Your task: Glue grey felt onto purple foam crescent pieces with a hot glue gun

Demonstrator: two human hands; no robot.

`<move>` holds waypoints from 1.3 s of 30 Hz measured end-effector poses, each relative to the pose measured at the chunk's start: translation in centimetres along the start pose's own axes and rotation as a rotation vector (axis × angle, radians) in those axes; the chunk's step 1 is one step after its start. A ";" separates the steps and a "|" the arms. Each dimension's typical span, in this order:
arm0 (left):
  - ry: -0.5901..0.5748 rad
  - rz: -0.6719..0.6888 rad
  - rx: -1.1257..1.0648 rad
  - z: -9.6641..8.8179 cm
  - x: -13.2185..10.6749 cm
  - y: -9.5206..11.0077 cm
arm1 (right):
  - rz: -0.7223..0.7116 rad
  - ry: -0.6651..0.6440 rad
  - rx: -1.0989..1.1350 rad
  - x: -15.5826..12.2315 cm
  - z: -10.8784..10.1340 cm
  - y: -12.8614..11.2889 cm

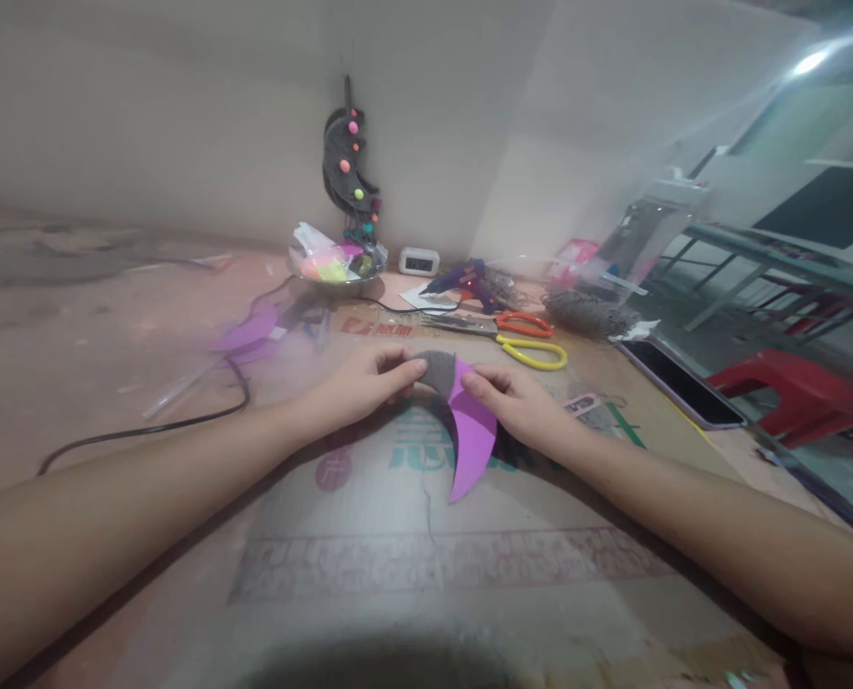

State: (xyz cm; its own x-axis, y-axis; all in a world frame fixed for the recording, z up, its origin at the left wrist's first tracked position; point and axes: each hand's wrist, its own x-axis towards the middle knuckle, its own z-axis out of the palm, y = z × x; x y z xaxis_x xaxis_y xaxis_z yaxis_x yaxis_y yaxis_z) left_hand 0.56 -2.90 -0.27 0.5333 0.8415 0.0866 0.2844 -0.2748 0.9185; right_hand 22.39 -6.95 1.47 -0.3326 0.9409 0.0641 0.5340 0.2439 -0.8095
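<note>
A purple crescent-shaped cutout (473, 442) is held up between both hands over a printed cardboard sheet (354, 560). Grey yarn (438, 371) wraps its upper left part, while the lower right part is bare purple. My left hand (383, 381) pinches the yarn-wrapped end between thumb and fingers. At the bare part just past the yarn's edge, my right hand (513, 400) is closed on the same crescent. A thin strand of yarn (428, 507) appears to trail below it on the cardboard. The fingers behind the crescent are hidden.
Behind the hands lie scissors (502, 330) with orange and yellow handles, a glue gun (465, 284), a small clock (418, 261) and a bowl of craft bits (336, 268). Right are a grey yarn bundle (588, 314) and a phone (677, 383). A black cable (174, 423) runs left.
</note>
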 end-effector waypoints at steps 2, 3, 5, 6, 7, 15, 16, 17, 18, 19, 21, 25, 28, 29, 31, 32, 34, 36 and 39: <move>0.000 -0.010 -0.014 0.0 0.0 0.0 | -0.030 0.044 -0.005 0.1 -0.1 -0.1; -0.001 -0.010 -0.017 0.0 0.0 0.0 | -0.037 0.064 -0.003 0.1 -0.1 -0.1; -0.005 -0.005 -0.025 0.0 0.0 0.1 | -0.036 0.104 0.016 0.1 0.0 -0.1; -0.010 -0.001 -0.030 0.1 0.0 0.0 | -0.033 0.125 0.029 0.2 0.0 -0.1; -0.016 0.004 -0.034 0.1 0.0 0.0 | -0.028 0.146 0.043 0.2 0.0 -0.1; -0.032 0.022 -0.002 0.1 -0.1 -0.1 | -0.089 0.368 0.142 0.0 0.0 0.3; -0.030 0.024 0.011 0.1 -0.1 -0.1 | -0.119 0.382 0.106 0.0 0.0 0.3; -0.025 0.026 0.026 0.1 -0.1 -0.1 | -0.143 0.387 0.060 0.0 0.0 0.2; -0.022 0.029 0.041 0.1 -0.1 0.0 | -0.159 0.386 0.014 -0.1 -0.1 0.1; -0.021 0.034 0.053 0.1 -0.1 0.1 | -0.165 0.381 -0.025 -0.1 -0.1 0.0; -0.025 0.045 0.070 0.1 -0.2 0.3 | -0.145 0.361 -0.067 -0.1 0.0 -0.2; -0.022 0.065 0.103 0.1 -0.3 0.5 | -0.071 0.268 -0.036 0.1 0.0 -0.3; -0.018 0.086 0.142 0.1 -0.4 0.5 | -0.031 0.199 0.001 0.2 0.1 -0.2; -0.021 0.091 0.154 0.1 -0.4 0.4 | -0.021 0.183 0.016 0.2 0.1 -0.2; -0.031 0.099 0.174 0.1 -0.4 0.3 | -0.006 0.162 0.051 0.2 0.0 0.0; -0.036 0.102 0.180 0.1 -0.4 0.3 | -0.001 0.153 0.066 0.2 0.0 0.1; -0.044 0.110 0.191 0.1 -0.4 0.3 | 0.004 0.140 0.082 0.2 0.0 0.2; -0.046 0.117 0.201 0.1 -0.5 0.4 | 0.001 0.137 0.076 0.3 0.0 0.3; -0.052 0.125 0.212 0.2 -0.5 0.4 | -0.014 0.138 0.051 0.3 0.0 0.2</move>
State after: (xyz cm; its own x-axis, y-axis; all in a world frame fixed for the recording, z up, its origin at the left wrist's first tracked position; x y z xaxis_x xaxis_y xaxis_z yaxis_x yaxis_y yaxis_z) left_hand 0.52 -3.50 0.00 0.6135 0.7713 0.1697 0.3715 -0.4715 0.7998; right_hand 22.42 -6.63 1.38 -0.2273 0.9618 0.1524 0.4891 0.2480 -0.8362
